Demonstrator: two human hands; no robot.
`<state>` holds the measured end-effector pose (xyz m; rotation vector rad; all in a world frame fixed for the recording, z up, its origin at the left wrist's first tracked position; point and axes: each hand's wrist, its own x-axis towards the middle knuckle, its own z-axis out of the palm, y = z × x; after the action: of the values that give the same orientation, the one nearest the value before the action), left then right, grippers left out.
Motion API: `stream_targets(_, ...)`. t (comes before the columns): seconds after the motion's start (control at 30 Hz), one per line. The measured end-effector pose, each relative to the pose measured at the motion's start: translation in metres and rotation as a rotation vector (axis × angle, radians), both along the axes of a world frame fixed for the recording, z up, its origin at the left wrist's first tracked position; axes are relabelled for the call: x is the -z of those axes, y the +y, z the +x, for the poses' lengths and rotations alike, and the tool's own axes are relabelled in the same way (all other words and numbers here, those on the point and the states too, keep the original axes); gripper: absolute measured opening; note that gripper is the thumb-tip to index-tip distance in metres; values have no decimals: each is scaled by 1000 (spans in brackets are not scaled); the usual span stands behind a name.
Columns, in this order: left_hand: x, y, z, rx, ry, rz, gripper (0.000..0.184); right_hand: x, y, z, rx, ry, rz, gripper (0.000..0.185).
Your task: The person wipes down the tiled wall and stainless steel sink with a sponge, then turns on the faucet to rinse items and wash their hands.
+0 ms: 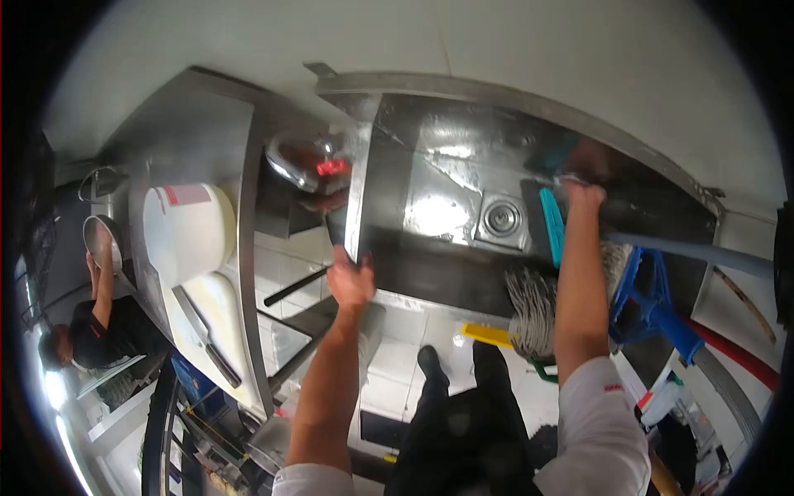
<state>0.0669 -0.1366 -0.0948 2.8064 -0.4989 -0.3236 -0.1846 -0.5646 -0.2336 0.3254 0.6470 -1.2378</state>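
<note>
My left hand is closed at the front corner of the metal sink, beside its left rim. A dark piece shows at its fingers, but I cannot make out what they hold. My right hand reaches down into the sink near the back wall, blurred, its fingers mostly hidden. Close to its left lies a teal tool with a long flat edge, to the right of the drain. The sink floor looks wet and shiny. A grey string mop head hangs over the front edge, left of my right forearm.
On the left counter stand a white tub and a knife on a white cutting board. A blue mop clamp and several poles crowd the right. Another person handles a round pan far left.
</note>
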Motion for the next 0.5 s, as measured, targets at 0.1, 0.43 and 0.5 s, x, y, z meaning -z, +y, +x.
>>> stream_targets(0.1, -8, 1, -13, 0, 41, -25, 31, -87, 61, 58, -100, 136, 68, 45)
stream_targets(0.43, 8, 7, -9, 15, 10, -58, 29, -230, 50, 24, -183, 166, -76, 62)
stream_targets(0.5, 12, 10, -8, 20, -17, -38, 31, -216, 15, -13, 88, 297, -124, 60)
